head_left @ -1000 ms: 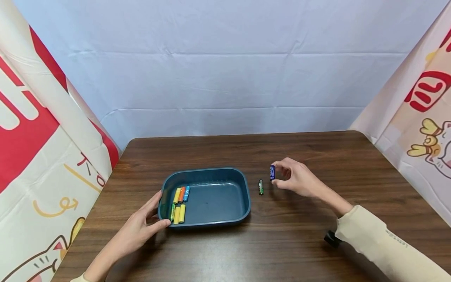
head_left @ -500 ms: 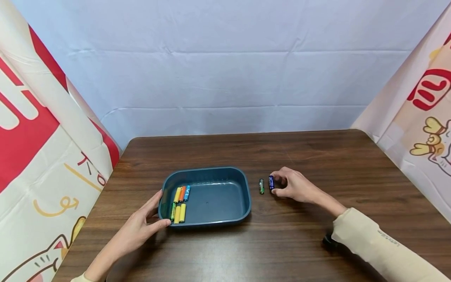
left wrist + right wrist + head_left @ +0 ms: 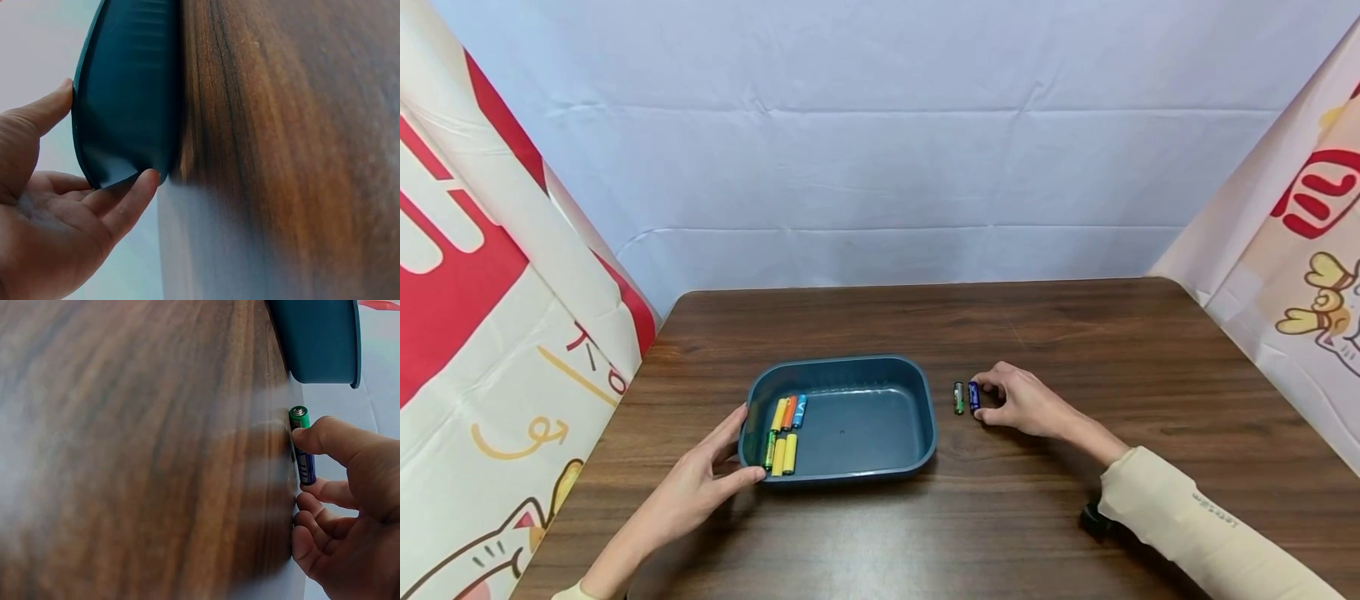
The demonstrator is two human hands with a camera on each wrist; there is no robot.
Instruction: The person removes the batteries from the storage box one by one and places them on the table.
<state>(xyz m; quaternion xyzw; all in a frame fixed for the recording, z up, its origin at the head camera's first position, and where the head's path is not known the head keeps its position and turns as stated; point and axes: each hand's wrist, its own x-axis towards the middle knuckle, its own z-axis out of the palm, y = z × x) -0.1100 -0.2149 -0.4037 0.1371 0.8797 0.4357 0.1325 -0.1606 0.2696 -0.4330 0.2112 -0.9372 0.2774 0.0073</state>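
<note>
The right hand pinches a blue battery between thumb and fingers, down at the table, just beside a green battery. The left hand grips the tray at its left end. Six other batteries already lie inside; these two are left outside.

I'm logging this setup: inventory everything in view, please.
Table: 1, brown, centre
Tray: 1, dark teal, on table
Yellow batteries: 3, yellow, tray's left
Orange battery: 1, orange, tray's left
Blue battery: 1, blue, tray's left
Green batteries: 2, green, one in tray, one outside
Indigo battery: 1, indigo, beside outer green
Backdrop: 1, pale, behind table
Curtains: 2, multicoloured, flanking table
Black object: 1, black, lower right
Sleeves: 2, cream, forearms
Left hand: 1, bare, gripping tray
Right hand: 1, bare, pinching indigo battery
</note>
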